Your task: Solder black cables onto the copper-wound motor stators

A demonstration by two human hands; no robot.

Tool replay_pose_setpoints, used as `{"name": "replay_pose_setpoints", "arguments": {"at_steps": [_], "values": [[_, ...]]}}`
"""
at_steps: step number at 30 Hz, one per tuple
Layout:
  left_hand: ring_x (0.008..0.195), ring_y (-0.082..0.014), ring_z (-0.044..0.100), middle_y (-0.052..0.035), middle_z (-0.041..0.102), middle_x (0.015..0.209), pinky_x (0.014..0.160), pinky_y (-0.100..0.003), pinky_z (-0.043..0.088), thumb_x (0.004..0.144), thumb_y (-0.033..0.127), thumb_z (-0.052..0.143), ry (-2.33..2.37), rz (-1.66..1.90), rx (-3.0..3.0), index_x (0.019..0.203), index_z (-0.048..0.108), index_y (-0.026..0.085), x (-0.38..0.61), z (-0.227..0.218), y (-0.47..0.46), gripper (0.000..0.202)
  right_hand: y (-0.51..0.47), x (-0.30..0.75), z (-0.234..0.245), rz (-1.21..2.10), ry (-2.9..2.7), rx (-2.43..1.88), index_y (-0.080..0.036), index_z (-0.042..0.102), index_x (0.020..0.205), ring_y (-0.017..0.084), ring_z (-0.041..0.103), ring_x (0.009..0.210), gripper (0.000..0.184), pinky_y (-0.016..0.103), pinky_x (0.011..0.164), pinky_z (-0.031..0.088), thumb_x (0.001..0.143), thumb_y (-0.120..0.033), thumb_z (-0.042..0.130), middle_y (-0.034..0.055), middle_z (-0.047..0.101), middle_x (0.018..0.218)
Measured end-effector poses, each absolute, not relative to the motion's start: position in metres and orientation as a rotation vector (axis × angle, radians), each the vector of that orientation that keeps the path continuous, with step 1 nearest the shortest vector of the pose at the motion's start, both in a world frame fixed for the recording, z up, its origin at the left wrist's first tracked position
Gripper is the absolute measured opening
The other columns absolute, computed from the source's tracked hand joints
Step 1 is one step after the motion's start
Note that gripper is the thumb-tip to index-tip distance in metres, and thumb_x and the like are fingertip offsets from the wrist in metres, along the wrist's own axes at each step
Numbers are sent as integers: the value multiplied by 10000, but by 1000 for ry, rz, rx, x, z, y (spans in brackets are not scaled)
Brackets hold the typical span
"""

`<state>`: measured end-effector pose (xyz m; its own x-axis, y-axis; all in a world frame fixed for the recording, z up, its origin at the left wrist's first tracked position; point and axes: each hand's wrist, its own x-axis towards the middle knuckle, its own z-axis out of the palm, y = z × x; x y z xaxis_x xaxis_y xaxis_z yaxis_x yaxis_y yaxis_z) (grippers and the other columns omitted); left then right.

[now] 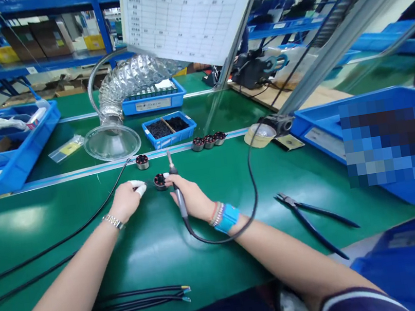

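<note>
My left hand, with white covers on its fingertips, is pinched on what looks like the end of a black cable; that cable passes under my forearm. In my right hand is a soldering iron, held upright with its tip pointing away from me. The thumb and finger of this hand also touch a round motor stator with a black and copper inside. It sits on the green table between both hands. Just beyond it stands another stator, with a second black cable ending near it.
Three more stators stand at the back. Behind are a fume hood and a blue tray of black parts. A yellowish cup and diagonal pliers lie right; several cables lie in front. Blue bins flank the table.
</note>
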<state>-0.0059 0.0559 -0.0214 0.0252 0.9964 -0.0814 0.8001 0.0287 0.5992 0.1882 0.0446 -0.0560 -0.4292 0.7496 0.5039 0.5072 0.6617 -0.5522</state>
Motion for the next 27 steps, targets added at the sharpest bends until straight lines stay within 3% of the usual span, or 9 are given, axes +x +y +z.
{"name": "replay_pose_setpoints", "arguments": {"at_steps": [6, 11, 17, 23, 27], "values": [[866, -253, 595, -113, 664, 964, 748, -307, 435, 795, 307, 406, 1955, 386, 2071, 976, 655, 133, -17, -12, 87, 353, 93, 209, -62, 250, -2101, -1208, -169, 459, 1154, 181, 574, 825, 444, 319, 783, 473, 744, -17, 389, 97, 564, 1024], [1014, -285, 518, -148, 589, 1075, 855, -367, 383, 811, 207, 351, 2057, 310, 2345, 1099, 585, 131, -18, 1, 94, 378, 141, 251, -61, 155, -1974, -1391, -140, 461, 1180, 233, 562, 842, 467, 406, 806, 444, 749, -3, 342, 144, 545, 1007], [879, -256, 580, -116, 634, 924, 740, -319, 422, 768, 257, 473, 2068, 130, 2458, 931, 659, 162, -12, 5, 132, 265, 176, 266, -60, 160, -1902, -1384, -109, 433, 1200, 249, 548, 859, 477, 436, 811, 427, 745, -4, 338, 172, 522, 1018], [808, -255, 609, -92, 646, 897, 664, -304, 436, 763, 326, 501, 2013, 94, 2483, 907, 680, 195, 2, 4, 150, 265, 149, 266, -64, 280, -1980, -1148, -119, 445, 1138, 184, 562, 822, 383, 351, 793, 460, 763, -54, 409, 104, 567, 931], [886, -264, 596, -126, 615, 1026, 745, -323, 442, 798, 192, 390, 1994, 166, 2515, 1086, 606, 141, 7, 14, 139, 364, 101, 261, -59, 404, -2078, -935, -155, 460, 1052, 133, 583, 782, 281, 279, 766, 478, 780, -86, 448, 39, 597, 846]]}}
